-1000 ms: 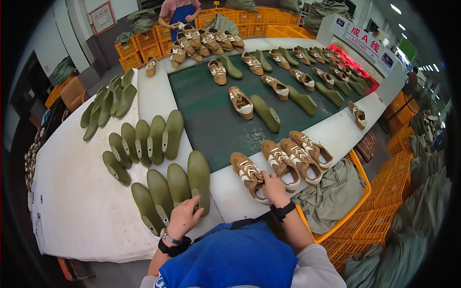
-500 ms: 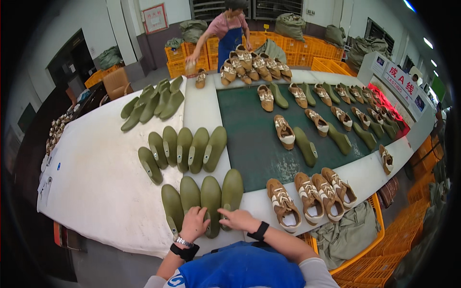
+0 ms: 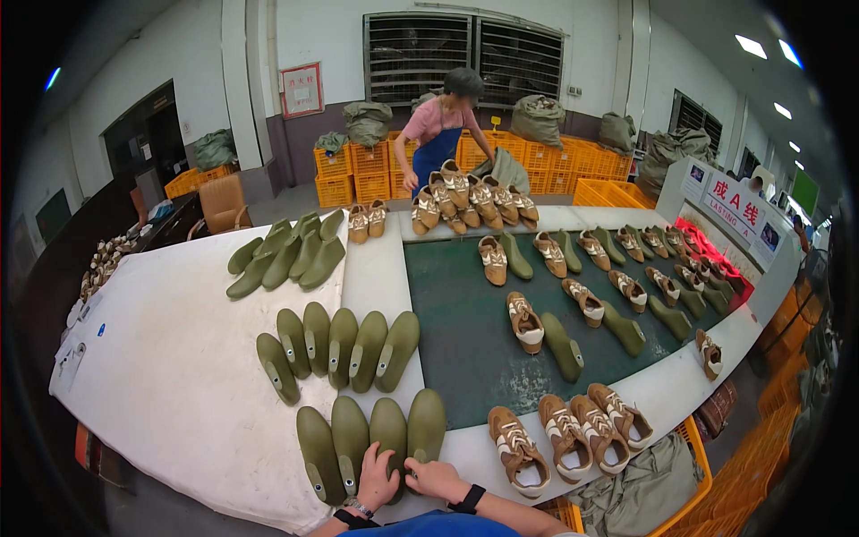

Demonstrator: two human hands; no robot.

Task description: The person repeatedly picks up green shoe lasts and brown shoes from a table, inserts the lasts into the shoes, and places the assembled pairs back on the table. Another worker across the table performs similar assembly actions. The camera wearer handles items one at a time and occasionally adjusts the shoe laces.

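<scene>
Both of my hands rest on a row of olive-green shoe lasts [image 3: 369, 438] at the near edge of the white table [image 3: 170, 367]. My left hand [image 3: 376, 479] lies flat on the heel of the third last, fingers spread. My right hand [image 3: 437, 477] touches the heel of the rightmost last [image 3: 426, 426]; I cannot tell whether it grips it. Just right of my hands, several brown and white shoes [image 3: 573, 434] stand side by side on the table's white rim.
More green lasts lie in a middle row [image 3: 338, 347] and a far row [image 3: 291, 253]. A dark green conveyor belt [image 3: 465, 349] carries shoes and lasts. A person in a blue apron [image 3: 443, 125] stands at the far end by orange crates [image 3: 367, 166].
The view has tilted up, showing more of the room. My right hand has come off the brown shoes and moved left, next to my left hand on the near green lasts.
</scene>
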